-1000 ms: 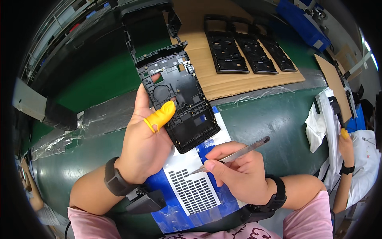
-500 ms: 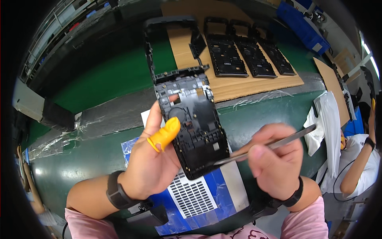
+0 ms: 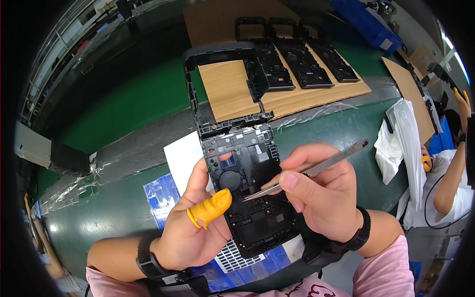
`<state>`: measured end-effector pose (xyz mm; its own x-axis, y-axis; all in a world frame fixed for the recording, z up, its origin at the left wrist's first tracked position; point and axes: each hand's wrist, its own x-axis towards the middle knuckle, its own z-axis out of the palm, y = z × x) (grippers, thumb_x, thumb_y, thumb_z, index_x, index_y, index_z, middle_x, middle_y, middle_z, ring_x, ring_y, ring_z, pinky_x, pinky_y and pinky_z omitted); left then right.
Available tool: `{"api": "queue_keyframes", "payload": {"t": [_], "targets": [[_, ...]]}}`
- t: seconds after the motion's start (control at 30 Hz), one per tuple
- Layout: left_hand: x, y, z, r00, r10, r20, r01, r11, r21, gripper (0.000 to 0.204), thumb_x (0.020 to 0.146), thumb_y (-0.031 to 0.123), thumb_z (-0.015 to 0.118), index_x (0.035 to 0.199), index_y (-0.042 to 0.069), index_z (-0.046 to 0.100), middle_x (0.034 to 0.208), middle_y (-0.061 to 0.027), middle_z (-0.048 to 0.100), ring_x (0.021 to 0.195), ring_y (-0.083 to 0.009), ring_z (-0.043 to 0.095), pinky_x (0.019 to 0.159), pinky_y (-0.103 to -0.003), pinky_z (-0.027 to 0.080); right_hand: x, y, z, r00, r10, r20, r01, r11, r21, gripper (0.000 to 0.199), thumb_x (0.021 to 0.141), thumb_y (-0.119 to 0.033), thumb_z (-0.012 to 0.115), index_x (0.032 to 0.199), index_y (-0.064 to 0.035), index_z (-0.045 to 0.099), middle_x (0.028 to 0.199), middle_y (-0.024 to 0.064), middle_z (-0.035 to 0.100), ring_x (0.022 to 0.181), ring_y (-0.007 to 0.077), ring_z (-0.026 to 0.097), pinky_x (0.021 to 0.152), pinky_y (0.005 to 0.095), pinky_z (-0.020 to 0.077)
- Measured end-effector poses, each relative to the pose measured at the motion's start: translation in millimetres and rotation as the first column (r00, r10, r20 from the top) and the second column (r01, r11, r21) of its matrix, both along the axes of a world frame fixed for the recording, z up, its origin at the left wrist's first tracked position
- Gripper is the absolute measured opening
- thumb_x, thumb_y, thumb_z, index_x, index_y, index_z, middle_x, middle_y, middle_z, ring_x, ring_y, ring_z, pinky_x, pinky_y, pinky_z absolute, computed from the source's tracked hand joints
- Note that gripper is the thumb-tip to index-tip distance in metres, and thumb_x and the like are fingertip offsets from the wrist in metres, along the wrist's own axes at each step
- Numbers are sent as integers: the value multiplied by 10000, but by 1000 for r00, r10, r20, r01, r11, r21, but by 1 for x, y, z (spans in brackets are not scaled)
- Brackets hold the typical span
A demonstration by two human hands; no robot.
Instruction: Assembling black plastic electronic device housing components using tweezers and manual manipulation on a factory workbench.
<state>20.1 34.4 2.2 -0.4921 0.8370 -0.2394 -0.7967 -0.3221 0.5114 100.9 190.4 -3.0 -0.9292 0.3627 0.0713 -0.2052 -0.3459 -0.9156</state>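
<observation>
Above the green workbench (image 3: 123, 114), the long black plastic frame (image 3: 247, 183) now sits higher and nearer than before, clamped in the left hand (image 3: 190, 230); the right hand (image 3: 321, 198) pinches thin metal tweezers (image 3: 307, 171), tips against its middle.

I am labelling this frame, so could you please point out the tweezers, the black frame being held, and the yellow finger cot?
tweezers (image 3: 316, 169), head view, middle of the metal shaft.
black frame (image 3: 257, 218), head view, lower inner panel.
yellow finger cot (image 3: 213, 208), head view, over the left thumb.
</observation>
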Motion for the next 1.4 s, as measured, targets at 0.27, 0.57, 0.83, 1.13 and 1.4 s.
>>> {"api": "queue_keyframes", "payload": {"t": [0.27,0.57,0.83,1.13,1.4], "targets": [[-1,-3,-5,990,-15,139,10,999,35,491,857,23,387,1298,151,212,1280,-155,349,1163,-306,397,934,-454,368,2,-1,2,999,17,33,-18,1000,15,187,776,-1,601,952,17,540,765,52,593,582,29,504,471,144,378],[1,-3,-2,994,8,111,-11,1000,29,519,849,7,395,1307,145,194,1263,-156,370,1160,-293,399,944,-438,358,1,-3,2,1000,17,-8,-17,1000,-21,179,783,17,586,955,24,536,799,46,582,669,48,550,521,151,420],[3,-5,1,999,27,25,-28,999,26,534,838,-8,431,1301,142,211,1248,-149,393,1138,-282,425,925,-414,376,2,-5,2,1000,29,-12,-29,1000,-6,177,783,37,575,954,29,533,822,55,577,724,66,561,612,175,456],[-3,-6,-13,925,138,-354,-180,980,-88,447,810,-36,478,1218,60,321,1074,-124,523,939,-197,550,808,-294,448,4,2,5,998,60,1,-60,998,-19,171,776,14,593,936,28,536,797,58,581,628,41,531,490,154,408],[-213,-36,-5,578,134,-805,-672,637,-376,286,843,223,438,1034,17,494,991,-114,559,974,-227,518,865,-355,393,10,-2,11,993,71,-98,-77,995,-63,159,790,27,569,945,31,535,828,44,569,675,17,517,518,136,390]]}}
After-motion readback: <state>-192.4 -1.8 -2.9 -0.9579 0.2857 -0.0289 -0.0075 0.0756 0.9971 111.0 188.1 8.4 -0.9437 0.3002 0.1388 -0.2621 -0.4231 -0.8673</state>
